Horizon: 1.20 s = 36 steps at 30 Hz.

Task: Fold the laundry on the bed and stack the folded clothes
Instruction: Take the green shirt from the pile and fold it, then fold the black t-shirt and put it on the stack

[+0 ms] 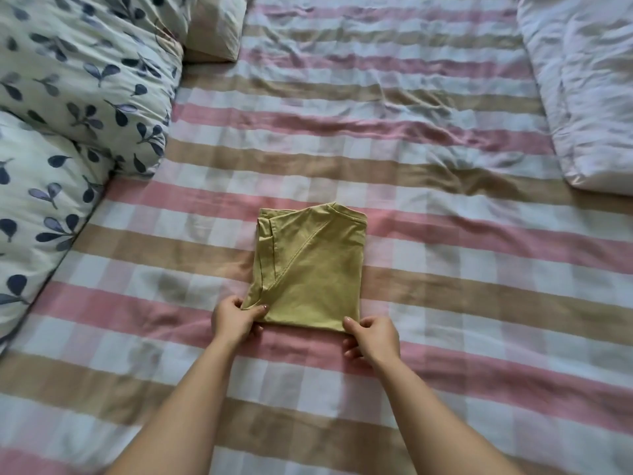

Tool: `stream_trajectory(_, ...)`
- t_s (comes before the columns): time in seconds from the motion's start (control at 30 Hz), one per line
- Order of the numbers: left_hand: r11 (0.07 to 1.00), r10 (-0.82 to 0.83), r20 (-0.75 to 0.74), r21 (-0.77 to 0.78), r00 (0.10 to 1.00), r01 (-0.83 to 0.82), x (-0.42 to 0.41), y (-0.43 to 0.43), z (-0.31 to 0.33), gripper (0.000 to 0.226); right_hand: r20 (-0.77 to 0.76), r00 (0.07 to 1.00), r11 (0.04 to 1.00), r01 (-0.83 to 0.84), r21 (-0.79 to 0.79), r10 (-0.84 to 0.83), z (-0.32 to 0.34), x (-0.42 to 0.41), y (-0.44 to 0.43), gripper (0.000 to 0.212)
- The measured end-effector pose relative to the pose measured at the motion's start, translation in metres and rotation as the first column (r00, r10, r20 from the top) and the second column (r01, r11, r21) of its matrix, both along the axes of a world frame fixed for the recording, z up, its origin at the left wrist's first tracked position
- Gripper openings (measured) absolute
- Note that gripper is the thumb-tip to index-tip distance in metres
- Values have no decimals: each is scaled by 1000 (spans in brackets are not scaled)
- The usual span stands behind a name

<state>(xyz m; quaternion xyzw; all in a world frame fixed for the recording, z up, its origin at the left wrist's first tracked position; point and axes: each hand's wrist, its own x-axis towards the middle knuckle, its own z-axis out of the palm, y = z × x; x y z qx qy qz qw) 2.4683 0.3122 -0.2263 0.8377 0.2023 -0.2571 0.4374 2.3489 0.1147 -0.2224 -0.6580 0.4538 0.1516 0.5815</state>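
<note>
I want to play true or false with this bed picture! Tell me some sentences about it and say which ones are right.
1. The left hand and the right hand each pinch a near corner of the folded shirt. True.
2. The folded shirt is bright blue. False: it is yellowish green.
3. The checked sheet has pink, tan and white squares. True.
4. The leaf-print duvet lies on the right side of the bed. False: it is bunched up on the left.
5. The white quilt touches the folded shirt. False: it lies apart, at the far right.
</note>
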Motion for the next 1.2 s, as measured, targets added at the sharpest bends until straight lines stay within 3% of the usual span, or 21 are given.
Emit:
stream_trajectory(0.1,986,78,102,137,992,-92,-16,-6,6,44,-30,999,999,-33,-14,33,8,-14,-4,36)
stream_trajectory(0.17,979,154,174,106,973,-174,-42,-15,18,55,-38,998,998,-47,-32,46,15,-32,-8,32)
stream_trajectory(0.23,982,165,214,57,963,-181,-76,-29,30,53,5,1000,999,-12,-31,13,24,-60,-14,27)
stream_trajectory(0.33,999,-25,172,-40,985,33,-135,-65,47,31,78,993,994,96,-51,-92,46,-115,-26,21)
stream_trajectory(0.43,931,-305,116,-174,945,322,-196,-118,70,17,141,962,962,249,-107,-234,73,-172,-50,22)
stream_trajectory(0.67,644,-695,185,-268,694,717,-310,-278,125,16,245,882,827,464,-317,-401,140,-299,-169,21)
stream_trajectory(0.87,485,-798,254,-269,547,832,-396,-413,149,9,266,854,770,519,-371,-448,155,-387,-283,15)
stream_trajectory(1.0,457,-807,302,-224,507,861,-443,-474,154,11,278,863,747,504,-434,-421,154,-434,-338,13)
stream_trajectory(1.07,459,-798,332,-205,502,865,-464,-499,154,13,280,871,744,491,-453,-405,151,-454,-361,15)
stream_trajectory(1.2,396,-805,441,-99,397,913,-489,-532,147,34,229,905,730,424,-537,-357,138,-486,-389,20)
